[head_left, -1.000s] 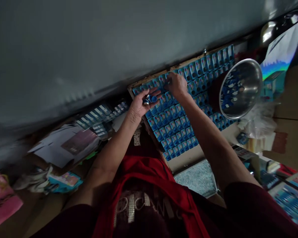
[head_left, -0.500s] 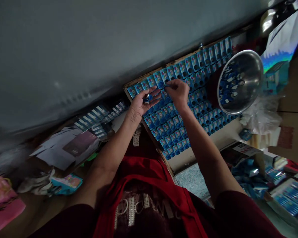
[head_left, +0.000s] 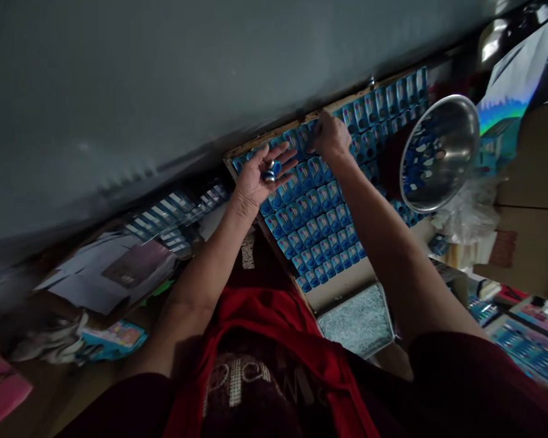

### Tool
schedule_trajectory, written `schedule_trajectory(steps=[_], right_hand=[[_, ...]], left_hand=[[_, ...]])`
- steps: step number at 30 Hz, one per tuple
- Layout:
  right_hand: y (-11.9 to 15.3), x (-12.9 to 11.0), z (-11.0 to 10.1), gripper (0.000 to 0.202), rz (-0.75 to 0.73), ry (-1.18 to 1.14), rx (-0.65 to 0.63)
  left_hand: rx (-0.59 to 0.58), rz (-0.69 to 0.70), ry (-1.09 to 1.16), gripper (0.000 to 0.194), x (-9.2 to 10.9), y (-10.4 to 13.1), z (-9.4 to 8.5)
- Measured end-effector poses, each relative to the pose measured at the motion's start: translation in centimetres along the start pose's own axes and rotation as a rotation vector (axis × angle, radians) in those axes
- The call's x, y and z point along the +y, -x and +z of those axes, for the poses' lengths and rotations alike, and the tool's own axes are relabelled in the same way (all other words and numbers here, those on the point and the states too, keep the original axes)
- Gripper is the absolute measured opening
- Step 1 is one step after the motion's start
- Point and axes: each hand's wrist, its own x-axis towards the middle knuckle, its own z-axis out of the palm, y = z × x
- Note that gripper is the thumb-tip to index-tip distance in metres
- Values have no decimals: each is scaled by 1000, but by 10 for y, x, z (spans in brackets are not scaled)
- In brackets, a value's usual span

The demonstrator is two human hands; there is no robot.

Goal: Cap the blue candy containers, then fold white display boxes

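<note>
Rows of small blue cards [head_left: 306, 202] lie on a wood-edged board. Above its left part my left hand [head_left: 261, 176] is palm up, fingers spread, with several small round blue and silver pieces [head_left: 270, 173] resting on the palm. My right hand [head_left: 331, 137] is at the top row of cards, its fingers bent down and pressed together; whatever they hold is hidden. A metal bowl [head_left: 461, 155] with blue and white pieces [head_left: 422, 152] inside stands tilted at the board's right.
A tray of pale blue-white grains [head_left: 358, 322] sits below the board. Papers [head_left: 95, 274] and striped packs [head_left: 162, 216] lie at the left. Clear plastic bags [head_left: 468, 207] and cardboard boxes [head_left: 530, 237] are at the right, and a grey wall [head_left: 119, 91] rises behind.
My right hand has moved up from the second row to the top row of cards. My left hand has shifted slightly left and its fingers are spread wider.
</note>
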Motion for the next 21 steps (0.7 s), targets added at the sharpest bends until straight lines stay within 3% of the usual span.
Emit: schedule_trajectory(steps=[3,6,8,10,15,21], right_hand=[[28,-28,-16,45,-49,-15,48],[78,-67,-31,24,-126,-88,78],[110,-88,-35,12,-165,-160,32],[133,-101,-33,13,-171,-228,-30],[157,-96,-24,17,-48,-355,-28],[160,-75,-29,22,108,-387,45]], left_hand=[[17,3,14,46,0,4,2],[20,-11,31,44,-2,6,1],[30,-28,28,44,-6,5,1],[42,-39,22,42,-11,2,2],[64,-48,20,33,-28,-2,9],[147,-29,18,20,-41,-3,16]])
